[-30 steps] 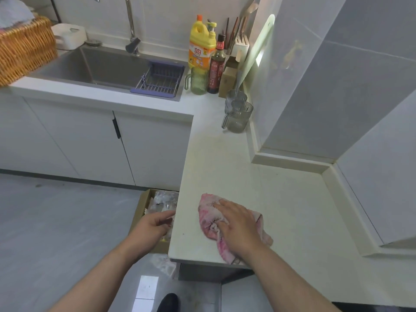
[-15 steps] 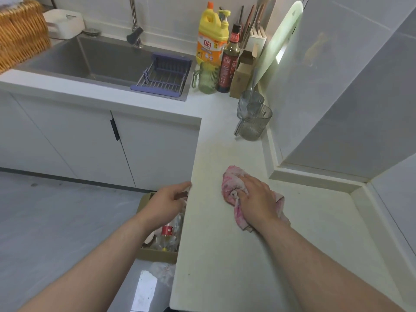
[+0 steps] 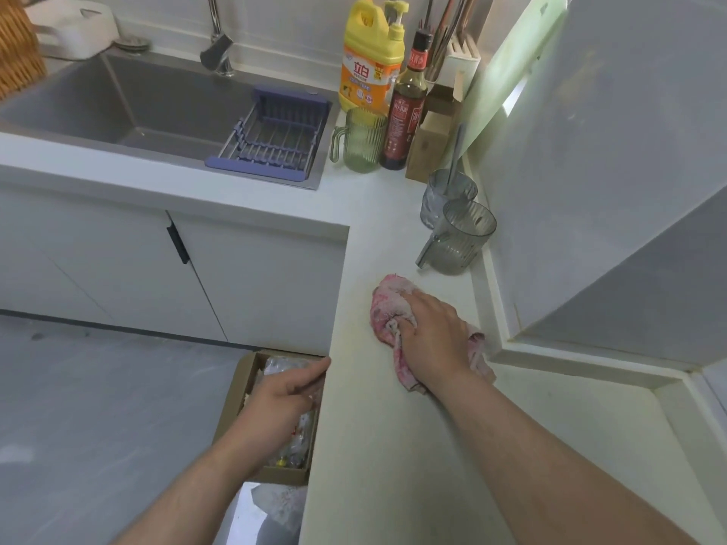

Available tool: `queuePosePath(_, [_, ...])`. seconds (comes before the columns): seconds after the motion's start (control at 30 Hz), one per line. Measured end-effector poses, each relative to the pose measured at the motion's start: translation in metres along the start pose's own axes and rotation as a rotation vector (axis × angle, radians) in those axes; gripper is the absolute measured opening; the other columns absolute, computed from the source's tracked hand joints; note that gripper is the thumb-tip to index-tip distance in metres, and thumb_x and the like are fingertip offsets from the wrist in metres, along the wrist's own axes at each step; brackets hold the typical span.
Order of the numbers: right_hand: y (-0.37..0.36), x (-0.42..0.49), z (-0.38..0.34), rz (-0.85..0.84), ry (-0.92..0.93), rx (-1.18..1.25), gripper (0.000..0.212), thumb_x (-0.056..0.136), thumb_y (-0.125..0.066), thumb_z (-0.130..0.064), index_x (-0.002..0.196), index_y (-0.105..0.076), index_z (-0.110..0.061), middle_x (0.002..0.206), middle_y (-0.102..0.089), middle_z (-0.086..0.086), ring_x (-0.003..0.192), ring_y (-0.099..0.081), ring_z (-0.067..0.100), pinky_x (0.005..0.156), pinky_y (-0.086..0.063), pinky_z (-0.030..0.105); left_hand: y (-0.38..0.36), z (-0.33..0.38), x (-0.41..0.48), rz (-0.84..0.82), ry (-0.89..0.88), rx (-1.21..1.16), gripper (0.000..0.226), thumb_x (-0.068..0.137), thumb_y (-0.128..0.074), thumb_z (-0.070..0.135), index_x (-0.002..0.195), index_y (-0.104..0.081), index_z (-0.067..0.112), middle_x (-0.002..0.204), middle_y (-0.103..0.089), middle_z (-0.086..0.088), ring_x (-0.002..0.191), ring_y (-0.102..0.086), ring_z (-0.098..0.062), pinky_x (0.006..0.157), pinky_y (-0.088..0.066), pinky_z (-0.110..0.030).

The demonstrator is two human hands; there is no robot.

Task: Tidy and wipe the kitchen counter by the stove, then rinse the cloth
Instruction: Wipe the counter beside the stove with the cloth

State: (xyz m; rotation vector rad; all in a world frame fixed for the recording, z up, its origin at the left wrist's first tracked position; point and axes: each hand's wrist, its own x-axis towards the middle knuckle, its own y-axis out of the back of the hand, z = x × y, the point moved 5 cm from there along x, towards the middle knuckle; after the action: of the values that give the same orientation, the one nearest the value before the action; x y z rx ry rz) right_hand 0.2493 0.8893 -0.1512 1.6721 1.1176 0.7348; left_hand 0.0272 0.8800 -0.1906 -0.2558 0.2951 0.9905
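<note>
**Wiped up to the grey cup**

Pressed the cloth [image 3: 387, 304] to the counter [image 3: 393, 446] under the right hand [image 3: 432, 336], palm down, fingers stretched forward over it, a twisted fold poking out by the thumb. Lay just short of the grey cup [image 3: 458, 238], not touching it. Had been well back from that cup a second ago, at the counter's near end; slid about halfway by the half-second mark, then closer again.

Trailed the left hand [image 3: 283, 391] alongside, well left of the cup and nearer the camera, at the counter's edge above a box [image 3: 236, 391] of rubbish on the floor. Reached the forefinger to the edge and bent the other fingers under, so could not tell whether anything sat in the palm. Probably cupped there to catch crumbs, though none showed.

Covered one long stripe of counter in that pass. Left still to do, by the look of it: the patch round the cup, which would want shifting aside, then the rinse at the sink [image 3: 157, 108], far beyond the cup to the left.
</note>
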Motion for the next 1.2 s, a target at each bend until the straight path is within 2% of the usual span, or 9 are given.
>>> queuePosePath(0.13, [-0.007,0.018,-0.034,-0.003,0.086,0.017,0.045,0.092,-0.052,-0.024,0.137,-0.052,-0.027,0.144,-0.050,-0.004,0.130,-0.042,0.027,0.108,-0.031,0.038,0.005,-0.010,0.007,-0.012,0.040,-0.079,0.065,0.084,-0.036,-0.026,0.129,-0.060,0.014,0.123,-0.067,0.008,0.118,-0.058,-0.002,0.101,-0.045,-0.021])
queuePosePath(0.23, [-0.017,0.034,-0.053,-0.053,0.154,0.026,0.048,0.092,-0.051,-0.025,0.140,-0.049,-0.028,0.148,-0.046,-0.005,0.133,-0.039,0.026,0.110,-0.027,0.036,0.009,-0.014,0.011,-0.028,0.061,-0.119,0.065,0.083,-0.035,-0.027,0.133,-0.057,0.010,0.129,-0.063,0.002,0.125,-0.055,-0.009,0.104,-0.045,-0.029])
queuePosePath(0.37, [-0.024,0.049,-0.052,-0.109,0.176,0.043,0.049,0.094,-0.051,-0.028,0.143,-0.046,-0.029,0.151,-0.042,-0.006,0.136,-0.035,0.023,0.112,-0.021,0.032,0.010,-0.015,0.011,-0.040,0.069,-0.100,0.069,0.081,-0.034,-0.028,0.135,-0.055,0.011,0.132,-0.061,0.005,0.127,-0.052,-0.006,0.109,-0.041,-0.039])
queuePosePath(0.5, [-0.018,0.046,-0.046,-0.093,0.194,0.071,0.047,0.093,-0.051,-0.024,0.140,-0.050,-0.029,0.147,-0.047,-0.006,0.132,-0.039,0.023,0.111,-0.024,0.031,0.011,-0.015,0.009,-0.024,0.077,-0.106,0.069,0.082,-0.033,-0.028,0.136,-0.053,0.010,0.133,-0.060,0.006,0.128,-0.051,-0.005,0.112,-0.037,-0.042])
queuePosePath(0.67, [0.006,0.025,0.006,0.012,0.078,0.050,0.044,0.090,-0.054,-0.018,0.133,-0.058,-0.025,0.140,-0.055,-0.001,0.126,-0.047,0.029,0.106,-0.033,0.035,0.009,-0.009,0.005,-0.030,0.057,-0.034,0.064,0.087,-0.041,-0.019,0.135,-0.056,0.021,0.129,-0.062,0.018,0.124,-0.052,0.003,0.107,-0.043,-0.031])
queuePosePath(0.77, [0.015,0.013,0.021,0.050,0.027,0.077,0.041,0.090,-0.057,-0.011,0.130,-0.061,-0.017,0.136,-0.058,0.003,0.125,-0.050,0.029,0.103,-0.033,0.031,0.006,-0.005,0.003,-0.016,0.045,-0.057,0.062,0.088,-0.042,-0.019,0.133,-0.057,0.021,0.125,-0.064,0.018,0.119,-0.054,0.005,0.093,-0.049,-0.016])
queuePosePath(0.87, [0.011,0.001,0.018,0.080,-0.052,0.025,0.041,0.090,-0.056,-0.019,0.132,-0.059,-0.021,0.138,-0.057,0.000,0.124,-0.050,0.030,0.101,-0.035,0.034,0.004,-0.002,0.001,-0.018,0.053,-0.071,0.063,0.087,-0.040,-0.020,0.132,-0.058,0.019,0.125,-0.064,0.016,0.118,-0.055,0.006,0.086,-0.049,-0.010])
queuePosePath(1.07, [0.000,-0.048,-0.009,-0.016,-0.010,0.050,0.047,0.090,-0.057,-0.020,0.137,-0.054,-0.025,0.146,-0.049,-0.003,0.130,-0.044,0.027,0.107,-0.029,0.031,0.002,0.006,-0.006,0.008,0.080,-0.072,0.068,0.084,-0.034,-0.026,0.121,-0.062,0.024,0.104,-0.070,0.027,0.101,-0.060,0.014,0.076,-0.050,-0.008])
queuePosePath(1.2, [-0.008,-0.078,-0.021,-0.101,0.049,0.075,0.049,0.091,-0.056,-0.024,0.139,-0.052,-0.029,0.150,-0.044,-0.005,0.135,-0.040,0.022,0.113,-0.025,0.033,-0.001,0.017,-0.021,-0.029,0.086,0.015,0.069,0.083,-0.032,-0.025,0.120,-0.065,0.022,0.113,-0.069,0.020,0.104,-0.060,0.013,0.074,-0.048,-0.005])
